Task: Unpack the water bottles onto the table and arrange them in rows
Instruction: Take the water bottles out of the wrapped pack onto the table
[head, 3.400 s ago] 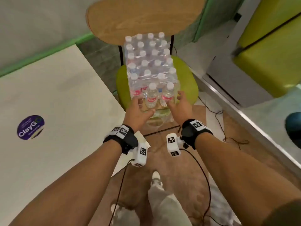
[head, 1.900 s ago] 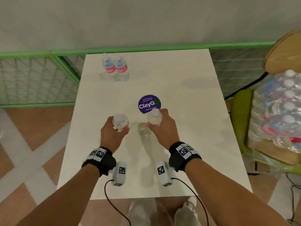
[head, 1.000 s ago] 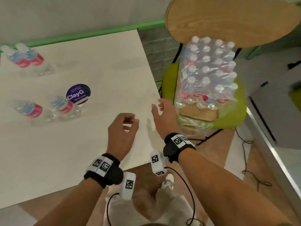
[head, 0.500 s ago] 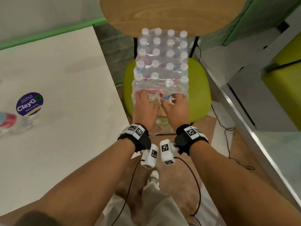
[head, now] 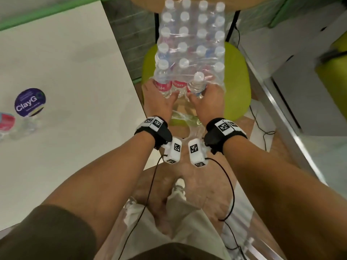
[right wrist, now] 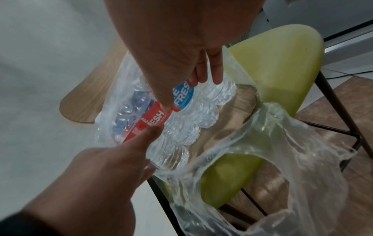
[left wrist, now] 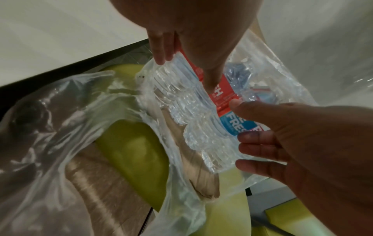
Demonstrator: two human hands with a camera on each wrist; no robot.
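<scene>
A shrink-wrapped pack of water bottles [head: 190, 40] stands on a green chair seat [head: 238, 81], its near end torn open. My left hand [head: 157, 104] grips the front-left bottle [head: 163, 85]; in the left wrist view its thumb lies on that bottle's red label [left wrist: 218, 91]. My right hand [head: 208, 102] grips the front-right bottle [head: 196, 84], fingers and thumb around its blue label [right wrist: 183, 95]. A third bottle [head: 178, 86] stands between them. Both gripped bottles lean toward me out of the wrap.
Torn plastic wrap [right wrist: 282, 143] hangs over the chair's front edge. The white table [head: 65, 72] lies to the left, with a purple sticker [head: 30, 102] and a red-labelled bottle [head: 9, 124] at its left. A grey cabinet [head: 300, 91] stands right of the chair.
After two bottles were set on the table, I turned back to the chair. In the last half second both hands closed round front-row bottles, which now lean toward me.
</scene>
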